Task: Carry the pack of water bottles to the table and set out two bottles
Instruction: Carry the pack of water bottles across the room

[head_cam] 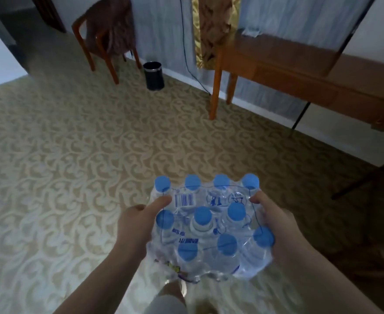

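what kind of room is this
Probably a hotel room or bedroom: patterned carpet, a wooden desk against the curtained wall, a wooden chair and a small black bin.

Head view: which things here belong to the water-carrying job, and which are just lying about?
Job: shrink-wrapped pack of blue-capped water bottles, left hand, right hand, long wooden table.

Lying about: wooden chair with brown cloth, black cylindrical bin, black cable.

A shrink-wrapped pack of water bottles [211,225], blue caps facing up, is held above patterned carpet [73,155].
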The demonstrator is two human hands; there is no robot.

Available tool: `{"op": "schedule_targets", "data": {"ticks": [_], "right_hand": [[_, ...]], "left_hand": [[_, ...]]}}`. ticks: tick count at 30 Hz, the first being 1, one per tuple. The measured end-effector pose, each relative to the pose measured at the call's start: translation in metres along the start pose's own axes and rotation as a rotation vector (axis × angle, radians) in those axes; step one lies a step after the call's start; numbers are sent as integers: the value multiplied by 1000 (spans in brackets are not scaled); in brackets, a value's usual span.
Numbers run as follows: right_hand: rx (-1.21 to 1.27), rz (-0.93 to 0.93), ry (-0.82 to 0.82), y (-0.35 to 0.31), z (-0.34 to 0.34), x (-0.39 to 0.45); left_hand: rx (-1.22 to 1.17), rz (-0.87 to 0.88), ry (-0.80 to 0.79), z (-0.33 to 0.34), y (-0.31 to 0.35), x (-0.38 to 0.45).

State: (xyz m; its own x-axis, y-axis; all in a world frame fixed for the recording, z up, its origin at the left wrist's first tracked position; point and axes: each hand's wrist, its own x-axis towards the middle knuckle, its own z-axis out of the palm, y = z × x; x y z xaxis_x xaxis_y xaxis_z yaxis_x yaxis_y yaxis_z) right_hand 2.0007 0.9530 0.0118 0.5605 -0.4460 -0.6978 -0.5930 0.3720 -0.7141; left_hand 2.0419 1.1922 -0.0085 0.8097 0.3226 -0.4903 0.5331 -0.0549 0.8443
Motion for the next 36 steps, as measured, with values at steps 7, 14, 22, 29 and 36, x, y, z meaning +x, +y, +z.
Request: {"op": "schedule_targets", "data": {"ticks": [7,14,22,29,36], "right_hand": [[11,17,80,-91,84,90],[115,31,117,-185,140,174],[130,14,150,-302,163,305],[93,-24,144,-418,187,405],[127,-29,88,-515,240,501]], "left_hand": [[55,9,-81,55,88,141],[113,57,-166,125,195,261],[72,6,-212,243,267,372],[37,-10,-206,332,347,452],[-36,-21,-302,397,435,552]]}}
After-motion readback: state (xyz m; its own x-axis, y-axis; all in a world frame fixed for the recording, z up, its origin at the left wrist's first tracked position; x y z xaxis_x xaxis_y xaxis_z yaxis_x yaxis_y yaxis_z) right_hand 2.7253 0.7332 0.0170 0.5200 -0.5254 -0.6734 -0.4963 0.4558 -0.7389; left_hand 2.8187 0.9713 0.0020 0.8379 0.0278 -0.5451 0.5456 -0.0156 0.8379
